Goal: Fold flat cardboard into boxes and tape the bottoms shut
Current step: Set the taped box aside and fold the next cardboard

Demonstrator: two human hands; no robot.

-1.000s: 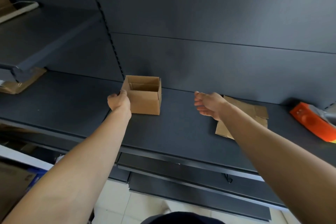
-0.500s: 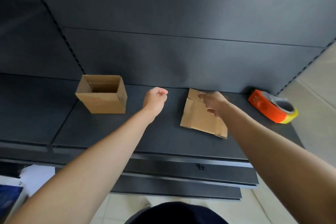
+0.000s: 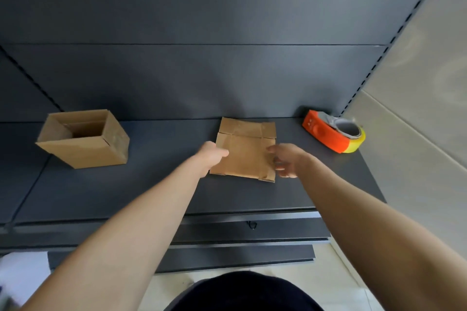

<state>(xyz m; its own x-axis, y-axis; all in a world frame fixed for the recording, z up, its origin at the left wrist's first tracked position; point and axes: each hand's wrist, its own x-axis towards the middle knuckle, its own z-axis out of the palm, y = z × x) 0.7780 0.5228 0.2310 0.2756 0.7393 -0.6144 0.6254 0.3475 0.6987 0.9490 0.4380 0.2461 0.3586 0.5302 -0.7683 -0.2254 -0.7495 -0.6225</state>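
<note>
A flat brown cardboard blank (image 3: 243,154) sits at the middle of the dark shelf (image 3: 151,189), its far flaps toward the back wall. My left hand (image 3: 213,156) grips its left edge with curled fingers. At the right edge my right hand (image 3: 285,160) pinches it, thumb on top, fingers blurred below. A folded open-topped cardboard box (image 3: 83,151) stands upright at the left of the shelf, apart from both hands. An orange and yellow tape dispenser (image 3: 328,135) lies at the back right corner.
The dark back panel (image 3: 227,78) rises right behind the cardboard. A pale wall (image 3: 417,108) bounds the shelf on the right. Lower shelf edges (image 3: 240,232) jut out below the front lip, with light floor beneath.
My left hand left the folded box and travelled right to the flat cardboard's left edge. My right hand shifted from the blank's far corner to its right edge, and my view swung right.
</note>
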